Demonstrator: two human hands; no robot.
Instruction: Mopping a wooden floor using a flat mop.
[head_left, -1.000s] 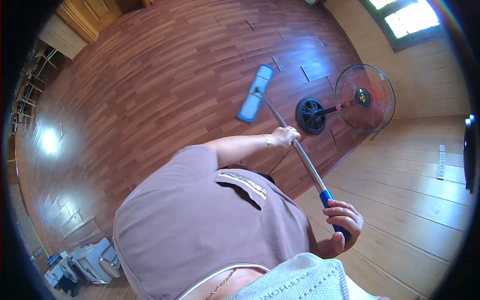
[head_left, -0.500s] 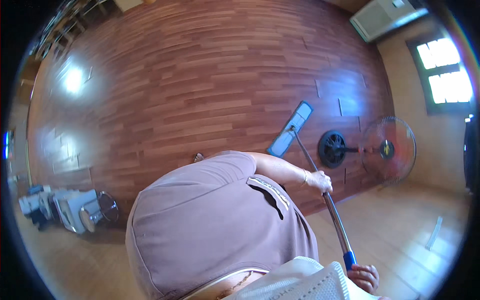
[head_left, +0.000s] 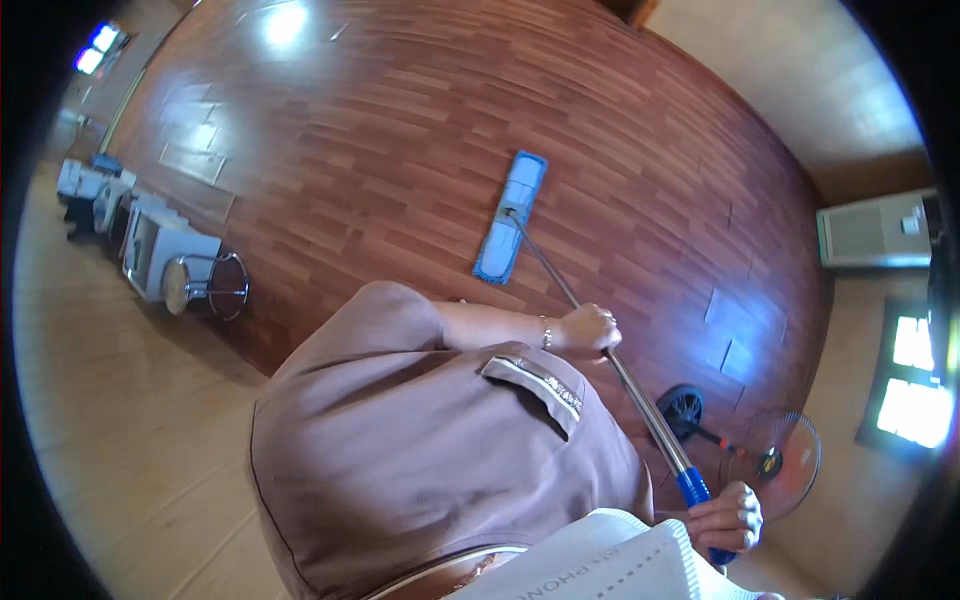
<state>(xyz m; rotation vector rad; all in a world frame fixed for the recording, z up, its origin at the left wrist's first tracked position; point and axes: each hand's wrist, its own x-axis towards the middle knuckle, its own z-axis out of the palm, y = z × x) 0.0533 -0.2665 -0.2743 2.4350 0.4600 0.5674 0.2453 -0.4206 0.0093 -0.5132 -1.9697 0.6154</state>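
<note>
Firm two-handed hold on a silver-poled, blue-padded flat mop (head_left: 632, 386).
Left arm (head_left: 490, 325) extended, the left hand (head_left: 590, 328) closes around the pole (head_left: 650, 415); the right hand (head_left: 727, 518) curls around its blue grip (head_left: 693, 487). The pad (head_left: 518, 195) lies left of a round-caged, black-based standing fan (head_left: 768, 464).

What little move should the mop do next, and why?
Maybe slide the mop gently left: its pad looks flat on the floor, the left hand and right hand both hold the pole, and the fan stands to the right.

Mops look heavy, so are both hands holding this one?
Yes, the left hand grips the pole, the right hand the blue handle.
</note>
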